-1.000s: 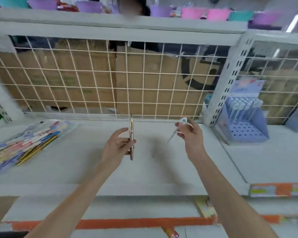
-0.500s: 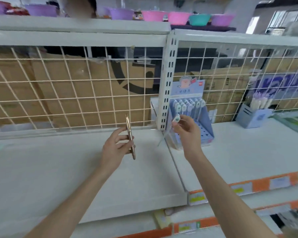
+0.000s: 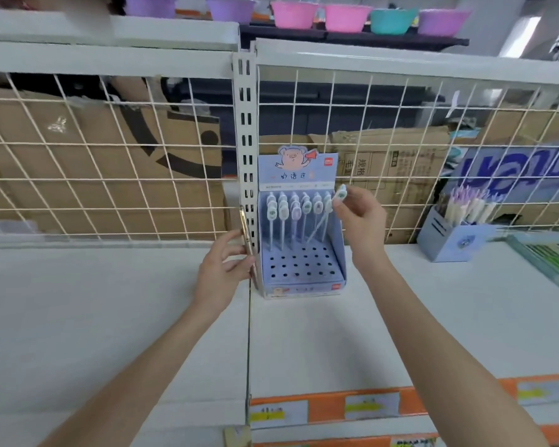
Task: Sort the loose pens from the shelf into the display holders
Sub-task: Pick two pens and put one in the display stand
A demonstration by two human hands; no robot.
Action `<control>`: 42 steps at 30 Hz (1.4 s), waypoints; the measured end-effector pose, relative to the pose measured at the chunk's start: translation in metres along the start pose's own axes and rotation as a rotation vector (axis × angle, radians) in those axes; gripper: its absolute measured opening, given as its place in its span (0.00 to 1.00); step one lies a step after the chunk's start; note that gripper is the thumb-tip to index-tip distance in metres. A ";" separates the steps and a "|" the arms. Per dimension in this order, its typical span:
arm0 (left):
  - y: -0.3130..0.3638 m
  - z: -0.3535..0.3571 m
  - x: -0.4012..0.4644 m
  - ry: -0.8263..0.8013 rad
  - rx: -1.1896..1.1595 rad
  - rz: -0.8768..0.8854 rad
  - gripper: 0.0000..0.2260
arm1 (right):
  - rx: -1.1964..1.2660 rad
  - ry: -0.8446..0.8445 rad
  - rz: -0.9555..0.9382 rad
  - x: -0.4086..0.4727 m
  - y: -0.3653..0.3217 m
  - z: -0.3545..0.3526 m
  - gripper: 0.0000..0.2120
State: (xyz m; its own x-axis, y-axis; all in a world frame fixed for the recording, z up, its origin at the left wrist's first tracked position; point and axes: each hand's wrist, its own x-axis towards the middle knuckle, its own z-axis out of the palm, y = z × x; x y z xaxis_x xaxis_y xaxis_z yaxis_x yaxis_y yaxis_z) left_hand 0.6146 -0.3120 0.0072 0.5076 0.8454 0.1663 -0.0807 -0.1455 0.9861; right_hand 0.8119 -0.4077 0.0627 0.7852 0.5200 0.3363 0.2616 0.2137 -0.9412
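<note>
A blue display holder with a pig card on top stands on the white shelf, just right of the upright post. Several white pens with oval toppers stand in its back rows; the front holes are bare. My right hand pinches a white pen by its topper, the shaft slanting down into the holder's right side. My left hand holds a slim gold pen upright beside the post, left of the holder.
A second blue holder with pale pens sits further right by the wire grid. A green flat pack lies at the far right. Orange price strips line the shelf's front edge. Cardboard boxes stand behind the grid.
The view has swung right, bringing the blue holder to the centre. My right hand has carried the white pen over the holder. My left hand still holds the gold pen.
</note>
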 end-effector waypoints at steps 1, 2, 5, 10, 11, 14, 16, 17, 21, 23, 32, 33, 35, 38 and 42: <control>-0.001 0.001 -0.001 0.000 0.011 0.002 0.20 | -0.002 -0.005 0.001 0.003 0.004 0.001 0.09; -0.003 0.001 -0.002 0.001 0.016 -0.002 0.20 | -0.001 -0.008 0.010 0.006 0.007 0.002 0.09; -0.005 -0.006 -0.003 0.007 0.019 -0.017 0.19 | -0.002 -0.027 0.031 0.008 0.017 0.006 0.10; -0.004 -0.018 0.003 0.018 -0.009 -0.006 0.18 | -0.065 -0.015 0.032 0.012 0.027 0.009 0.13; -0.004 -0.019 0.005 0.011 -0.003 -0.003 0.18 | -0.079 -0.012 0.034 0.013 0.027 0.009 0.13; -0.005 -0.020 0.013 0.000 -0.002 0.002 0.19 | -0.139 -0.037 0.023 0.013 0.027 0.009 0.11; -0.006 -0.019 0.018 -0.008 -0.005 0.003 0.19 | -0.184 -0.051 0.016 0.015 0.026 0.010 0.10; -0.006 -0.019 0.019 -0.019 -0.005 0.004 0.19 | -0.206 -0.056 0.019 0.016 0.025 0.011 0.10; -0.008 -0.022 0.024 -0.060 0.019 0.016 0.21 | -0.320 -0.109 0.027 0.016 0.026 0.017 0.04; -0.007 -0.024 0.026 -0.053 0.019 0.025 0.20 | -0.390 -0.115 0.007 0.014 0.030 0.021 0.05; -0.003 -0.033 0.036 -0.059 0.006 0.041 0.20 | -0.440 -0.101 0.068 0.009 0.032 0.032 0.10; -0.003 -0.033 0.036 -0.062 0.005 0.037 0.20 | -0.438 -0.094 0.078 0.009 0.033 0.032 0.10; -0.003 -0.034 0.037 -0.066 -0.002 0.030 0.20 | -0.444 -0.085 0.087 0.008 0.034 0.033 0.10; -0.003 -0.035 0.036 -0.079 -0.006 0.040 0.20 | -0.457 -0.077 0.085 0.008 0.035 0.035 0.11; -0.004 -0.036 0.034 -0.079 -0.008 0.036 0.19 | -0.474 -0.072 0.077 0.008 0.036 0.035 0.10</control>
State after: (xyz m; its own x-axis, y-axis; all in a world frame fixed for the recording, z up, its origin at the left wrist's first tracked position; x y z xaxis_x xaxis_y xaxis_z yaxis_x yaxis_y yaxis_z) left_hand 0.6012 -0.2647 0.0092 0.5699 0.7967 0.2010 -0.1070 -0.1706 0.9795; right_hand 0.8080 -0.3670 0.0326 0.7760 0.5787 0.2511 0.4445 -0.2192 -0.8686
